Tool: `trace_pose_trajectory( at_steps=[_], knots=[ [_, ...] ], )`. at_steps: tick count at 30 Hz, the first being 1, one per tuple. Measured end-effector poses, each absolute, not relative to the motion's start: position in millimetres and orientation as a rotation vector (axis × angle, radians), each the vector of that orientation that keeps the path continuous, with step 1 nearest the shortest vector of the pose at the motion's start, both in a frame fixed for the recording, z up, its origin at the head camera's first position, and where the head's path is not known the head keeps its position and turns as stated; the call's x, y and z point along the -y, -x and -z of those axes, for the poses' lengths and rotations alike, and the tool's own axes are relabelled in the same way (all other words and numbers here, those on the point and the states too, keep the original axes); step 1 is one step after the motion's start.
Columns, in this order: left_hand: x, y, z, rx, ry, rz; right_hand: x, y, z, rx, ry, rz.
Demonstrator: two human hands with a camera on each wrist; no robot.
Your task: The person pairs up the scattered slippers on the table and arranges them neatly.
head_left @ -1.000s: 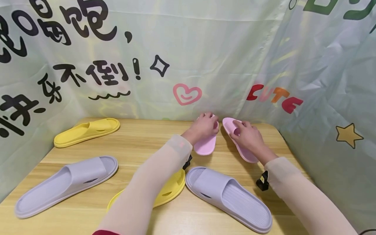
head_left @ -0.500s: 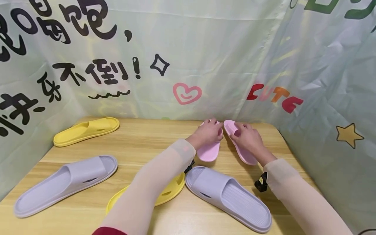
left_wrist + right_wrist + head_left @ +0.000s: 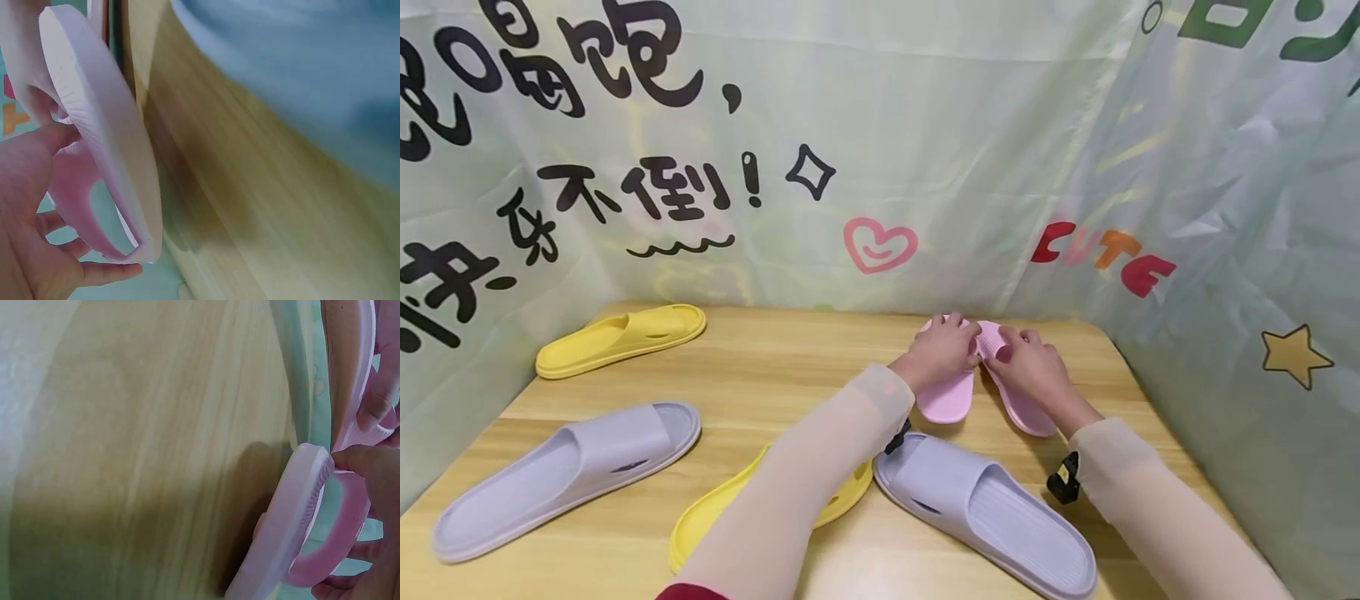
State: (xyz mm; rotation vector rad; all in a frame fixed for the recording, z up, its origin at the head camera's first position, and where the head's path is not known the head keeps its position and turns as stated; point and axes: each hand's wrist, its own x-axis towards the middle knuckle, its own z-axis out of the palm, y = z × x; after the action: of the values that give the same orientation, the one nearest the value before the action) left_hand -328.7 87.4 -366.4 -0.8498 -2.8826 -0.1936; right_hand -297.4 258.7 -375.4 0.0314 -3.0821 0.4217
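At the back right of the table, my left hand [image 3: 946,348] grips a pink slipper [image 3: 949,402] across its strap. Its thumb presses on the footbed and the other fingers reach over the strap, as the left wrist view shows on this slipper [image 3: 115,119]. Beside it my right hand [image 3: 1036,367] holds the matching pink slipper [image 3: 1028,415], thumb at the footbed edge and fingers around the strap [image 3: 337,540]. The two toe ends nearly meet in the head view, while the heels angle apart. Much of both straps is hidden under the hands.
A grey slipper [image 3: 1030,525] lies just in front of the pink pair, against a yellow slipper [image 3: 715,512] partly covered by my left sleeve. Another grey slipper [image 3: 535,492] and another yellow slipper [image 3: 587,346] lie at left. A printed cloth [image 3: 970,150] surrounds the wooden table [image 3: 775,367].
The left pink slipper has moved right and nearer to me with my left hand. The right one has shifted slightly nearer too, and the gap between the two toe ends has narrowed.
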Motion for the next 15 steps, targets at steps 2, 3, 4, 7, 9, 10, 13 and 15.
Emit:
trace_pose_trajectory(
  at_steps=[2,3,4,7,9,10,13,15],
  knots=[
    [-89.9,328.0,367.6,2.87,0.861,0.213,-259.0,297.1,376.9,3.082,-0.02,-0.409],
    [-91.3,328.0,368.2,2.864,0.865,0.221,-259.4,297.0,377.4,3.078,-0.014,-0.403],
    [-92.6,327.9,368.3,2.859,0.867,0.226,-259.7,297.1,377.8,3.074,-0.01,-0.397],
    [-95.1,327.5,369.8,2.864,0.836,0.245,-259.7,297.7,378.5,3.07,-0.006,-0.396],
    [-95.4,326.7,371.5,2.881,0.791,0.235,-258.1,297.8,378.8,3.07,-0.018,-0.403],
    [-95.4,326.3,372.5,2.888,0.771,0.236,-257.0,297.8,379.1,3.071,-0.024,-0.406],
    [-95.0,324.2,375.6,2.903,0.742,0.242,-255.3,297.6,381.0,3.07,-0.032,-0.392],
    [-94.7,322.7,377.7,2.909,0.736,0.25,-254.2,297.0,382.3,3.068,-0.036,-0.382]
  ],
)
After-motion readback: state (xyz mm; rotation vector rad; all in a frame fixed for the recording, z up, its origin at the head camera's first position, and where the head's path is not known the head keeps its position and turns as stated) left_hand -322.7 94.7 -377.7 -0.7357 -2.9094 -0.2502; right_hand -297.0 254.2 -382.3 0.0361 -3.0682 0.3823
